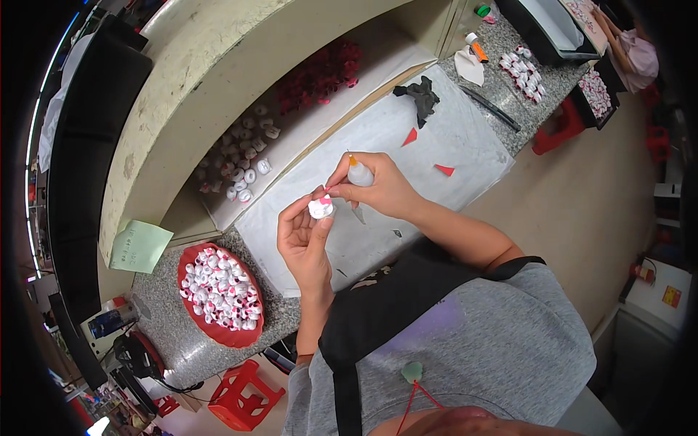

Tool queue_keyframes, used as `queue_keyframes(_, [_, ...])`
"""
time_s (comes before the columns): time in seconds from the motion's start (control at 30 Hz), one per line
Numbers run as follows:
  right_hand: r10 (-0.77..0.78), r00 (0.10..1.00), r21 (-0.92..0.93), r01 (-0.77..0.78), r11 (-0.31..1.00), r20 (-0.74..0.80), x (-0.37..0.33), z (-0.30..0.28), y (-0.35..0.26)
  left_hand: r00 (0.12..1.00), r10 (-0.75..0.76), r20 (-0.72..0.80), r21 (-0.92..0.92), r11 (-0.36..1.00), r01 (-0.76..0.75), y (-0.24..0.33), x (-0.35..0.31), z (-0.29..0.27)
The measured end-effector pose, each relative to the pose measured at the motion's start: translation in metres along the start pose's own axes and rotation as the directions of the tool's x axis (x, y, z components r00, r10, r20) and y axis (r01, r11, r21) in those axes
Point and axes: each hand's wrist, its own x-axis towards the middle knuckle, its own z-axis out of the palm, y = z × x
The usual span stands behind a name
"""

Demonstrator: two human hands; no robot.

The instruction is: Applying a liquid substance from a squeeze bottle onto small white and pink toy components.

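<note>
Between the thumb and fingers of my left hand (pixel 299 240) sits a small rounded white piece (pixel 320 209) with a pink patch on its upper side. My right hand (pixel 392 190) is closed around a small translucent squeeze bottle (pixel 360 173), whose orange nozzle with a thin tip points away from me. The right thumb and fingertip meet at a tiny pink bit at the white piece's top edge; whether they pinch or press it cannot be made out. Both hands are close together above a sheet-covered worktop (pixel 283 211).
A red basin (pixel 190 320) heaped with similar white-and-pink pieces stands on the left. More white pieces (pixel 245 195) and a dark pink pile (pixel 320 76) lie under the shelf. Black cloth scraps (pixel 419 100) and red triangles (pixel 411 136) lie beyond my hands. Another person (pixel 632 58) sits at far right.
</note>
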Motion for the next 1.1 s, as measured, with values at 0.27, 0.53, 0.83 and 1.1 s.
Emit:
queue_keyframes(0.27, [0.009, 1.000, 0.178, -0.006, 0.984, -0.016, -0.016, -0.008, -0.018, 0.990, 0.135, -0.038, 0.087, 0.987, -0.132, 0.005, 0.001, -0.007])
queue_keyframes(0.53, [0.059, 0.998, 0.235, -0.063, 0.970, 0.026, -0.027, 0.014, -0.021, 0.964, 0.266, 0.008, 0.348, 0.903, -0.252, 0.005, -0.004, -0.004])
queue_keyframes(0.83, [0.063, 0.998, 0.227, -0.063, 0.972, 0.006, -0.024, 0.019, -0.013, 0.956, 0.274, 0.101, 0.281, 0.914, -0.292, 0.010, -0.005, -0.007])
queue_keyframes(1.1, [-0.042, 0.998, 0.133, 0.034, 0.990, 0.054, -0.025, 0.021, -0.018, 0.995, 0.026, 0.099, -0.079, 0.997, -0.018, 0.021, -0.008, -0.010])
